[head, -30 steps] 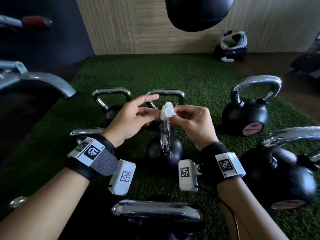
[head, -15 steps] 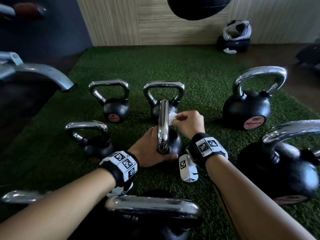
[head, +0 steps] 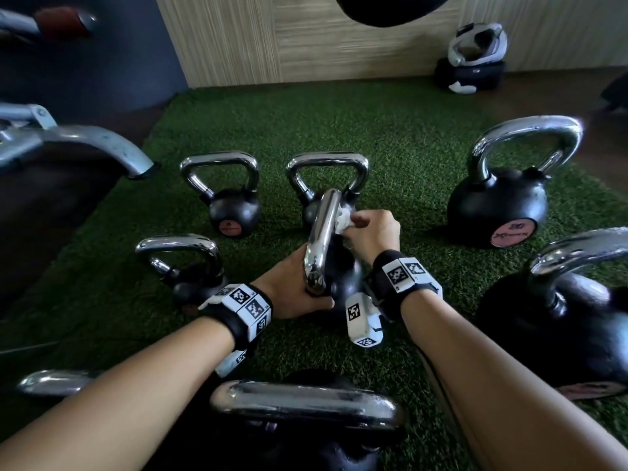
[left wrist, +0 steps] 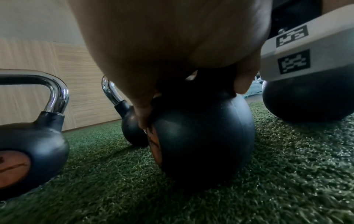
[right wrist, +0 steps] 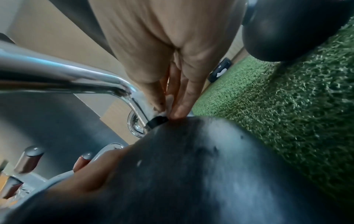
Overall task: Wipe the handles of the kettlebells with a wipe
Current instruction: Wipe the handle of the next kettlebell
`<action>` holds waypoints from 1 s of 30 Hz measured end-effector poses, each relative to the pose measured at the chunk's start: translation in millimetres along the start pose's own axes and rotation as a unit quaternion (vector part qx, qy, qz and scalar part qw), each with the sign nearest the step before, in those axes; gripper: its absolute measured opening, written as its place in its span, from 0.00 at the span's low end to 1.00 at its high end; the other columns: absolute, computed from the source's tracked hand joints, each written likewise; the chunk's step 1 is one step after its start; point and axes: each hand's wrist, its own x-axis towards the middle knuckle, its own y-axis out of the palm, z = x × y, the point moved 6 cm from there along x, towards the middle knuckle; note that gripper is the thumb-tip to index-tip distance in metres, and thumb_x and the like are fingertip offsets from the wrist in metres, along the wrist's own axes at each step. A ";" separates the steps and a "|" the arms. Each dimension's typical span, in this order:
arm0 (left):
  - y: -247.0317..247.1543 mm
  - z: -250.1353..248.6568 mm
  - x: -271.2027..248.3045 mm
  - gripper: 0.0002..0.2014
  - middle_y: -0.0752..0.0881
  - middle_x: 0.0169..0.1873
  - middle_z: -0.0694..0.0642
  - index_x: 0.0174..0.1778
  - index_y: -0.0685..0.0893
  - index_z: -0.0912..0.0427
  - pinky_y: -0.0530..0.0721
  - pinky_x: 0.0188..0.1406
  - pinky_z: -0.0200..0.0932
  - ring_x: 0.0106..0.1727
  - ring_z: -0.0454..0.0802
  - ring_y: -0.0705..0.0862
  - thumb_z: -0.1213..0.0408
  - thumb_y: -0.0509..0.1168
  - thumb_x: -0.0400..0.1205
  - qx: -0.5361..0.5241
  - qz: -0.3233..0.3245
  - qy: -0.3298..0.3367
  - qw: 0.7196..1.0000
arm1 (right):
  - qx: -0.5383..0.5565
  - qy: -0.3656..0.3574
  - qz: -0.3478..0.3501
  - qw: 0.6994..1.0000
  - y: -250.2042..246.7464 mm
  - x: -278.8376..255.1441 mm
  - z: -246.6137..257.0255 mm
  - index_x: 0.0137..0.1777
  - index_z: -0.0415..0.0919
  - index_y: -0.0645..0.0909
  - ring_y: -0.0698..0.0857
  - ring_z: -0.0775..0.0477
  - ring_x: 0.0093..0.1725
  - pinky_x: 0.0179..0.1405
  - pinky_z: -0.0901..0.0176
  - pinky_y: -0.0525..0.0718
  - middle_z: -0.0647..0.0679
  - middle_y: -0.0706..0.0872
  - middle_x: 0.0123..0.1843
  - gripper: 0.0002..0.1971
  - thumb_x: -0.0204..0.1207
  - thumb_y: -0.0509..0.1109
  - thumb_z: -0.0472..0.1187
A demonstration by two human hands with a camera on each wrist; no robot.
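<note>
A black kettlebell [head: 343,283] with a chrome handle [head: 321,239] stands mid-mat, handle edge-on to me. My left hand [head: 295,294] grips it low on the near side, fingers curled round the top of the ball [left wrist: 201,136]. My right hand [head: 367,229] pinches a crumpled white wipe [head: 343,219] against the handle's far right side. In the right wrist view the fingertips [right wrist: 180,109] press a scrap of wipe [right wrist: 168,100] where the chrome meets the black ball. Most of the wipe is hidden by the hand.
Several more kettlebells ring it on the green turf [head: 390,130]: two small ones behind [head: 234,209] [head: 326,164], one left [head: 190,266], two large at right [head: 499,205] [head: 560,321], one just below me [head: 306,409]. A grey machine leg [head: 85,141] juts in from the left.
A second ago both hands held the wipe up in the air. They came down: the left hand took hold of the kettlebell and the right brought the wipe onto the handle.
</note>
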 end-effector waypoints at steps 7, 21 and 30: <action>6.4 11.1 2.3 0.44 0.82 0.68 0.48 0.82 0.72 0.58 0.67 0.69 0.17 0.70 0.42 0.80 0.56 0.84 0.72 0.003 -0.011 -0.015 1.000 | 0.008 -0.094 -0.055 0.994 -12.0 3.6 24.6 0.41 0.38 0.94 0.91 0.45 0.41 0.45 0.51 0.89 0.45 0.94 0.37 0.03 0.71 0.79 0.32; 14.0 12.1 8.1 0.52 0.78 0.77 0.42 0.84 0.69 0.46 0.70 0.85 0.44 0.78 0.38 0.75 0.28 0.78 0.65 -0.012 -0.026 0.000 1.000 | -0.015 -0.237 -0.070 0.969 -23.4 -6.6 48.2 0.59 0.38 0.93 0.88 0.43 0.42 0.47 0.52 0.89 0.42 0.92 0.47 0.14 0.75 0.79 0.29; 4.8 15.2 18.2 0.50 0.78 0.76 0.43 0.84 0.68 0.46 0.71 0.77 0.37 0.73 0.39 0.77 0.42 0.84 0.68 -0.016 0.023 -0.044 0.999 | 0.028 -0.232 0.077 0.969 -36.9 -29.8 66.2 0.43 0.46 0.95 0.92 0.59 0.39 0.41 0.67 0.89 0.56 0.94 0.40 0.07 0.67 0.87 0.40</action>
